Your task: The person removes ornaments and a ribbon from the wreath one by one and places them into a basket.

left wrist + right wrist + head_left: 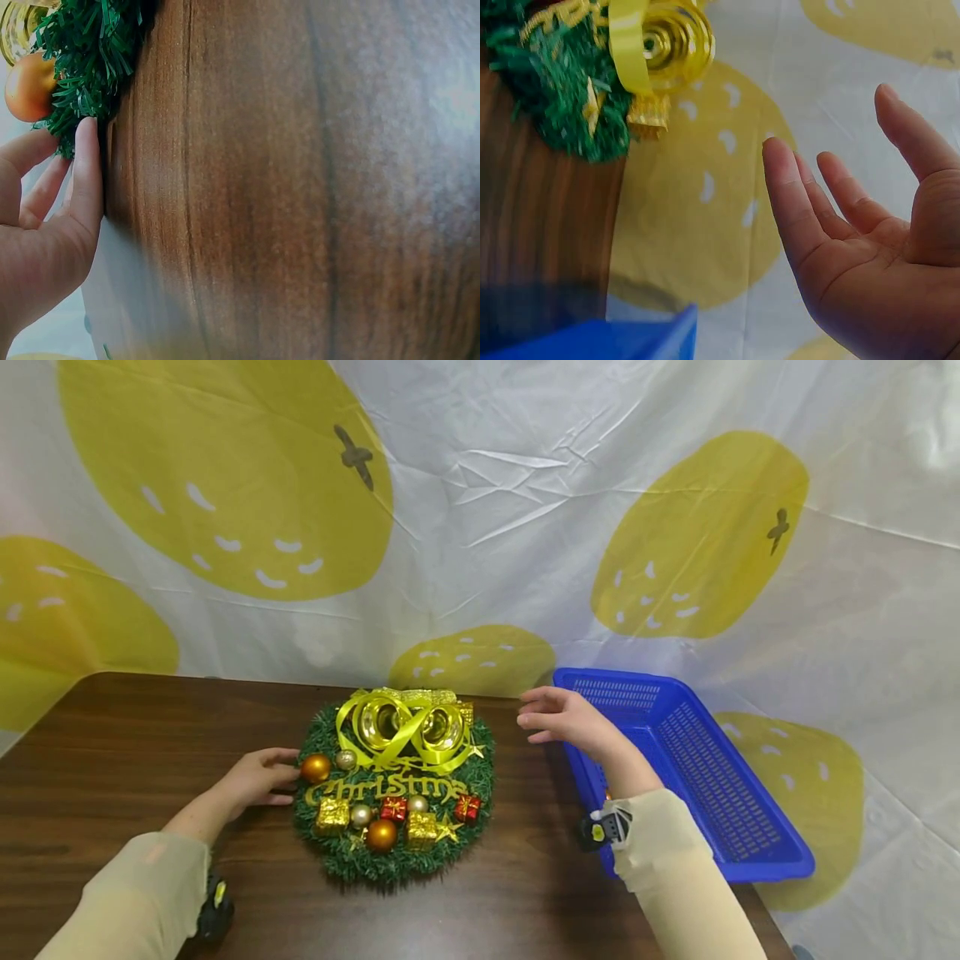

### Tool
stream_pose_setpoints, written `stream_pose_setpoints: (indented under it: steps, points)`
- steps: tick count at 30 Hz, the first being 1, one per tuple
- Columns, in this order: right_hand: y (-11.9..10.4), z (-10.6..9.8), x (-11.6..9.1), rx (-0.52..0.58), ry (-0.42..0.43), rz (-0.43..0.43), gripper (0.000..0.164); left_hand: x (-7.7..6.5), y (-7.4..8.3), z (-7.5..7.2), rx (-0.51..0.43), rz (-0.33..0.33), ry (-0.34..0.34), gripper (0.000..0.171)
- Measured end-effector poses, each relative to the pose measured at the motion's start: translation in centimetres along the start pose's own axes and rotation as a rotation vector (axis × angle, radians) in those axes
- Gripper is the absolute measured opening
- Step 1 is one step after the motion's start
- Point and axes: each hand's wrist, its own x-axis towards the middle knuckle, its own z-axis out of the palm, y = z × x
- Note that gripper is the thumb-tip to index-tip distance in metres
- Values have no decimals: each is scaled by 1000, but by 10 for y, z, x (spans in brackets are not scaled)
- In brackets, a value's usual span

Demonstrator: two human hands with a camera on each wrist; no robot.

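I'm seeing one round green wreath (pixel 396 787) resting on the brown wooden table (pixel 187 710), its decorated face turning up toward my view and its top sitting near the far edge. Two gold bells (pixel 381 720) are crowning it, with a glossy yellow ribbon (pixel 408 733) looping and crossing over them. Below, gold lettering (pixel 386 791) is reading "Christma", the word above being partly hidden by the ribbon. Orange baubles (pixel 382 836) are sitting at the left side and lower middle; gold boxes (pixel 422 832), red boxes (pixel 393 808), small pale balls (pixel 362 815) and gold stars (pixel 447 829) are dotting the foliage.
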Motion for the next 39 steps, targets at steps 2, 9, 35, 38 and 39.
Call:
stream_pose_setpoints:
  steps: [2, 9, 35, 38, 39]
  points:
    - [0, 9, 1, 4, -11, 8, 51, 0, 0, 1, -1, -1, 1, 57]
    - [5, 37, 7, 57, -43, -1, 46, 0, 2, 1, -5, 2, 4, 57]
    - [38, 118, 21, -10, -176, 91, 43, 0, 0, 0, -6, 3, 6, 56]
    - [39, 123, 22, -22, -173, 85, 40, -1, 0, 0, -7, 2, 8, 56]
    - [39, 124, 22, -30, -172, 83, 39, -1, 0, 0, -6, 3, 8, 56]
